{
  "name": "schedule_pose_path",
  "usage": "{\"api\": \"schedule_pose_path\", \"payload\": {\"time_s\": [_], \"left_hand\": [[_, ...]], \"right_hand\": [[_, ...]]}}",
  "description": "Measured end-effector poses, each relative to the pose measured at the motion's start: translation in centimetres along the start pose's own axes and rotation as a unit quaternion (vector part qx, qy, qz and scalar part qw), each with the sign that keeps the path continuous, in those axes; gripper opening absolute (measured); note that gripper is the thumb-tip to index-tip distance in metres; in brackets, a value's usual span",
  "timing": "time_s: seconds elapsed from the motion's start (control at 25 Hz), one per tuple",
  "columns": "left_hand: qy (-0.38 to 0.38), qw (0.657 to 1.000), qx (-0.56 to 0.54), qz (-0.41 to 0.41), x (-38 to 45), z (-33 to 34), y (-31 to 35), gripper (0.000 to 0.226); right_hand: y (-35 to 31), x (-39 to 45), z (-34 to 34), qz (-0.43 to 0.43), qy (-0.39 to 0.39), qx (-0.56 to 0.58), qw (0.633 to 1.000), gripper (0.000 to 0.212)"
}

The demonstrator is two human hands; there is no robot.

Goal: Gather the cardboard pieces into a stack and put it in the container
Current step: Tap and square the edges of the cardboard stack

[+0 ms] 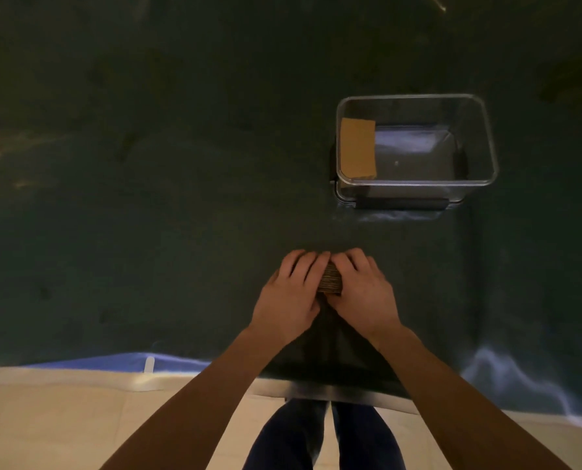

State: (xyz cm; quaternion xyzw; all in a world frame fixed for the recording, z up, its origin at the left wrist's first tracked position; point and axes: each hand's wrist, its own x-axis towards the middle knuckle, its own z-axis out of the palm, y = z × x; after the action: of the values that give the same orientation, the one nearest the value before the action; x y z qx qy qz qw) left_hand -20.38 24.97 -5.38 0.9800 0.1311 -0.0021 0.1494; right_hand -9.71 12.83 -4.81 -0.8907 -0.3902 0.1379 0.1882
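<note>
A stack of brown cardboard pieces (331, 280) stands on the dark green table, its layered edges facing me. My left hand (291, 293) clasps its left side and my right hand (362, 293) its right side, fingers curled over the top so most of the stack is hidden. A clear plastic container (418, 182) sits farther back on the right. One flat cardboard piece (357, 148) lies inside it against the left wall.
The dark green table surface (181, 215) spreads wide to the left and behind. Its near edge (333, 390) runs just below my forearms, with pale floor and my legs beneath. A dark latch bar (401, 203) fronts the container.
</note>
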Motion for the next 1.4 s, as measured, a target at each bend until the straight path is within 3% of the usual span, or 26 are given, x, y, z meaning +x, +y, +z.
{"api": "schedule_pose_path", "payload": {"time_s": [0.12, 0.24, 0.32, 0.4, 0.48, 0.56, 0.64, 0.72, 0.88, 1.0, 1.16, 1.28, 1.4], "left_hand": [[0.019, 1.0, 0.0, 0.0, 0.5, 0.0, 0.1, 0.064], [0.018, 1.0, 0.001, 0.01, 0.4, -0.2, -0.1, 0.064], [0.006, 1.0, -0.002, 0.009, 0.6, -0.4, -0.1, 0.065], [-0.001, 1.0, -0.005, 0.006, 0.8, -0.6, -0.1, 0.066], [-0.006, 1.0, -0.009, 0.003, 1.0, -0.7, 0.0, 0.067], [-0.012, 1.0, -0.008, 0.005, 1.0, -0.8, 0.0, 0.067], [-0.02, 1.0, -0.007, 0.003, 1.0, -0.9, -0.1, 0.067], [-0.022, 1.0, -0.006, 0.001, 1.1, -0.9, -0.1, 0.067], [-0.023, 1.0, -0.005, 0.006, 1.2, -1.0, -0.1, 0.065], [-0.029, 1.0, -0.008, 0.002, 1.3, -1.1, -0.1, 0.064], [-0.037, 0.999, -0.007, 0.001, 1.4, -1.1, -0.1, 0.068], [-0.026, 1.0, -0.004, 0.005, 1.3, -1.1, -0.1, 0.07], [-0.027, 1.0, 0.001, 0.007, 1.0, -1.1, -0.1, 0.07]], "right_hand": [[0.1, -0.1, -0.5, 0.008, -0.006, 0.037, 0.999, 0.055], [1.9, -0.9, -1.5, 0.072, -0.053, 0.207, 0.974, 0.099], [3.4, -2.6, -2.5, 0.129, -0.04, 0.442, 0.887, 0.119], [3.9, -4.3, -3.1, 0.186, 0.065, 0.594, 0.78, 0.106], [3.1, -4.9, -2.9, 0.241, 0.169, 0.637, 0.712, 0.086], [1.2, -4.7, -1.9, 0.271, 0.178, 0.616, 0.718, 0.078], [-0.9, -4.5, -0.6, 0.26, 0.099, 0.589, 0.759, 0.076], [-1.7, -4.6, 0.0, 0.249, 0.021, 0.576, 0.778, 0.075], [-1.3, -4.5, -0.4, 0.272, 0.111, 0.585, 0.756, 0.078], [-1.9, -4.2, -0.2, 0.257, 0.059, 0.594, 0.76, 0.072], [-1.7, -4.2, -0.1, 0.289, 0.109, 0.6, 0.738, 0.075], [-2.0, -4.2, 0.1, 0.28, 0.058, 0.581, 0.762, 0.077], [-2.0, -4.0, 0.1, 0.297, 0.075, 0.577, 0.757, 0.079]]}}
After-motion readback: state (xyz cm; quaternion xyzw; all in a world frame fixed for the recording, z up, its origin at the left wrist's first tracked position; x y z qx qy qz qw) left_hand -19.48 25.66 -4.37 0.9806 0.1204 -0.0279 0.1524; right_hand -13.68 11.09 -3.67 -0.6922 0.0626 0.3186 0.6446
